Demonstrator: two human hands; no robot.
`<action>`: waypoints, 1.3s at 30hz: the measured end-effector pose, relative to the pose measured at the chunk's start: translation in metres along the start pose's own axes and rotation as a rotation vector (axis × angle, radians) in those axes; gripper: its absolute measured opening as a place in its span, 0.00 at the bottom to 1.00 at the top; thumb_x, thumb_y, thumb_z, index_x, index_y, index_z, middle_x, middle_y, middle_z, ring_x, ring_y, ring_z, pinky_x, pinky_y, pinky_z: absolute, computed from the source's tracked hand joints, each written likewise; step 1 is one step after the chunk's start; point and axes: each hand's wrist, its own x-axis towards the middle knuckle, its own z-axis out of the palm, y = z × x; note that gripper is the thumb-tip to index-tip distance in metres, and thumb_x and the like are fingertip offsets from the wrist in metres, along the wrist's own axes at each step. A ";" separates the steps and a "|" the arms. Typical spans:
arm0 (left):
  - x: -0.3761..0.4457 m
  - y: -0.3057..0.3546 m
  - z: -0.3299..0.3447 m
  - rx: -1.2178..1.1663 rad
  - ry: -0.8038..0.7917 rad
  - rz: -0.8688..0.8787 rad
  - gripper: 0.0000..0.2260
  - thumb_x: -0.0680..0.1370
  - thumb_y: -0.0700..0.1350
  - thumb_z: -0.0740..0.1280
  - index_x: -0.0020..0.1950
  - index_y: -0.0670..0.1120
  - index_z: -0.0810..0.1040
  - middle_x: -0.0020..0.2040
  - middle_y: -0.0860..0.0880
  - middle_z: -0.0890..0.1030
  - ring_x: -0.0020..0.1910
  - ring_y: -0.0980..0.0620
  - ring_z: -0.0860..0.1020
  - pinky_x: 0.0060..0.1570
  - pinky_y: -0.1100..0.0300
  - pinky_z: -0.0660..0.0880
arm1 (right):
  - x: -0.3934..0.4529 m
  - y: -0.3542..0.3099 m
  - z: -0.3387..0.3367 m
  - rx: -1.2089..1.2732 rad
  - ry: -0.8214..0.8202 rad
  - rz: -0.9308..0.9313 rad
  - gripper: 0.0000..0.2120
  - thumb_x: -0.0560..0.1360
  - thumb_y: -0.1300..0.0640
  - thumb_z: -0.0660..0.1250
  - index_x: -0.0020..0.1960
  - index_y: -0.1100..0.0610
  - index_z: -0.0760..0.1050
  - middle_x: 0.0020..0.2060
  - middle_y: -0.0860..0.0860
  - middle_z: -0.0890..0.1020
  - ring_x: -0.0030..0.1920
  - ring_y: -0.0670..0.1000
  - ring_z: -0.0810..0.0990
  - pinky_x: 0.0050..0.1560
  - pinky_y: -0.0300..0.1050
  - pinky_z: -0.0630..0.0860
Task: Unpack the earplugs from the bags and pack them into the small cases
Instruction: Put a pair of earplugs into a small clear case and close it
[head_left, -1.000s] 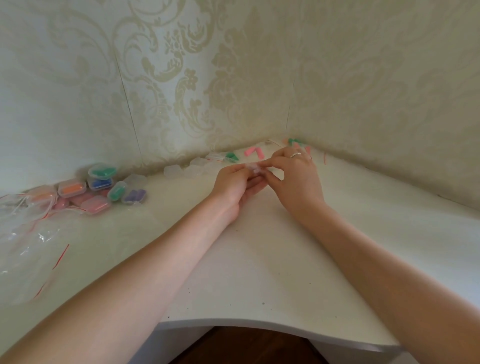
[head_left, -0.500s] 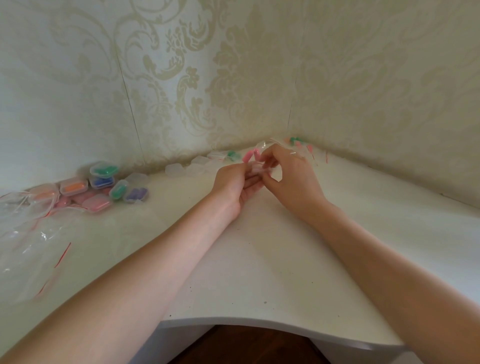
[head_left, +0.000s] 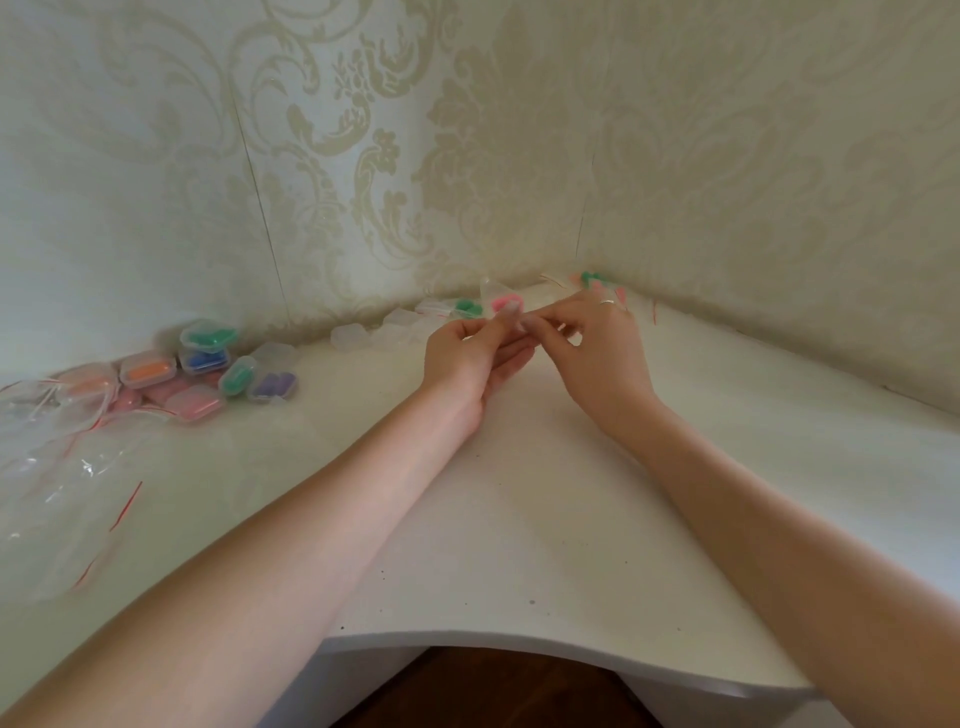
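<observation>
Earplugs (head_left: 505, 302), pink and sealed in a small clear bag (head_left: 496, 291), sit pinched between two hands above a white corner desk (head_left: 519, 519). The left hand (head_left: 470, 353) curls its fingers around the bag's lower edge, palm turned up, while the right hand (head_left: 597, 343), a ring on one finger, pinches the same bag from the other side with thumb and forefinger. Whether the bag's seal is parted cannot be told. Just behind the bag, against the patterned wallpaper (head_left: 467, 156), lie a green pair of earplugs (head_left: 467, 307) in its own bag and a row of clear empty cases (head_left: 374, 335). Behind the right hand, in the desk's far corner, more bagged earplugs (head_left: 589, 279) in green and pink show partly. Well to the left of the bag, a cluster of filled cases (head_left: 202, 364) holds green, blue, orange, purple and pink plugs. Nearer the desk's left edge, emptied clear bags (head_left: 62, 493) with red strips lie in a loose heap.
</observation>
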 end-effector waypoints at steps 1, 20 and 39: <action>0.000 0.001 -0.001 -0.007 -0.001 0.005 0.14 0.75 0.42 0.70 0.56 0.35 0.74 0.39 0.43 0.83 0.35 0.54 0.83 0.36 0.66 0.78 | 0.000 -0.001 0.000 0.059 -0.007 0.044 0.08 0.76 0.52 0.67 0.45 0.52 0.84 0.38 0.48 0.82 0.37 0.46 0.74 0.49 0.34 0.64; 0.000 0.009 -0.001 0.147 -0.145 -0.009 0.05 0.76 0.36 0.66 0.42 0.42 0.80 0.38 0.46 0.82 0.35 0.53 0.79 0.39 0.62 0.79 | 0.004 0.001 -0.002 0.474 -0.030 0.449 0.08 0.73 0.43 0.69 0.40 0.46 0.81 0.34 0.54 0.75 0.37 0.45 0.71 0.52 0.45 0.73; 0.004 0.010 -0.007 -0.040 -0.090 -0.069 0.05 0.73 0.35 0.71 0.41 0.42 0.76 0.29 0.49 0.79 0.30 0.55 0.78 0.39 0.61 0.81 | 0.005 0.002 -0.005 0.594 0.256 0.519 0.10 0.79 0.58 0.62 0.40 0.55 0.65 0.30 0.43 0.78 0.33 0.46 0.75 0.29 0.33 0.73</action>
